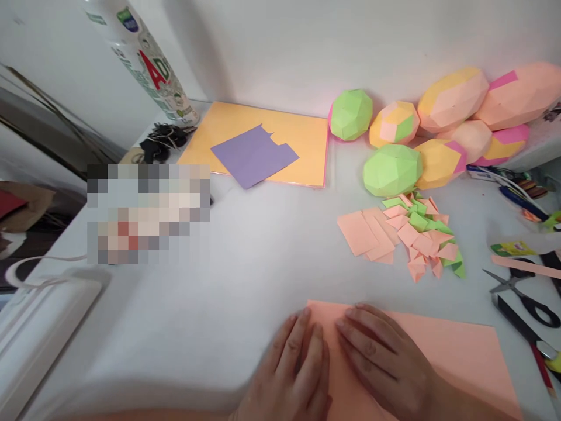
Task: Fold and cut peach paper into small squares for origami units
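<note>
A large sheet of peach paper lies on the white table at the lower right. Flat on its left edge rests my left hand, fingers stretched out and slightly apart. My right hand presses on the sheet just to the right, with its fingers extended toward the left hand. Both hands touch the paper, and neither is closed around anything. Beyond the sheet lie several cut peach paper squares. Beside them sits a heap of small folded peach and green paper pieces.
Several faceted paper balls stand at the back right. Scissors and a box cutter lie at the right. A purple sheet rests on yellow paper. A spray can stands at the back left, a white power strip at the left.
</note>
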A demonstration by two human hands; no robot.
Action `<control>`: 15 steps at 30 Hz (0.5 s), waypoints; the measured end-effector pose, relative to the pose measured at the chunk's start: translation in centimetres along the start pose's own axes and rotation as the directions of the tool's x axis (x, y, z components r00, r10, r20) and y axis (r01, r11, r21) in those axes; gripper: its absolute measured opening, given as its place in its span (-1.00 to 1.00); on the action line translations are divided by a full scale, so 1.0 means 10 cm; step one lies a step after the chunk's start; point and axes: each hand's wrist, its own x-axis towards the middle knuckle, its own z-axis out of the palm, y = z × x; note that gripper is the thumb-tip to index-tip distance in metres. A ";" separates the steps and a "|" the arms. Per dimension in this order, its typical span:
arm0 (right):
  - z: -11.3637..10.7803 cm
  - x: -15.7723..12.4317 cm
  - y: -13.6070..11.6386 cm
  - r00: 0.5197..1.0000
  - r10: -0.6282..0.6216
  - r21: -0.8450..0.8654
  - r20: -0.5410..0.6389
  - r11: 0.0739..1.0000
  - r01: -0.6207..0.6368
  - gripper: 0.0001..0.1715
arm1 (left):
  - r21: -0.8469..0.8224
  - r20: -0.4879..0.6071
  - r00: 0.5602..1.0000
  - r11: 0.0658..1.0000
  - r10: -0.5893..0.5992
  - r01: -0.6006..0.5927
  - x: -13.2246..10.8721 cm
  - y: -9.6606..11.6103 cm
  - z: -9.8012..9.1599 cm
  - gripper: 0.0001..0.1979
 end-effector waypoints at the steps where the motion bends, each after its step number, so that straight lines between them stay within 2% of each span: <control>1: 0.00 0.00 0.00 1.000 0.001 0.000 -0.001 1.000 -0.001 -0.68 | -0.003 0.001 1.000 1.000 -0.002 0.002 0.00 0.00 0.00 -0.68; 10: 0.01 0.04 0.00 1.000 -0.002 0.026 -0.029 1.000 0.003 -0.72 | -0.026 -0.039 0.998 0.999 -0.040 0.039 0.01 0.02 0.00 -0.69; 15: 0.00 0.05 -0.01 0.999 -0.005 0.032 -0.051 0.999 0.006 -0.74 | -0.016 0.001 0.999 0.999 -0.049 0.049 0.00 0.03 -0.01 -0.68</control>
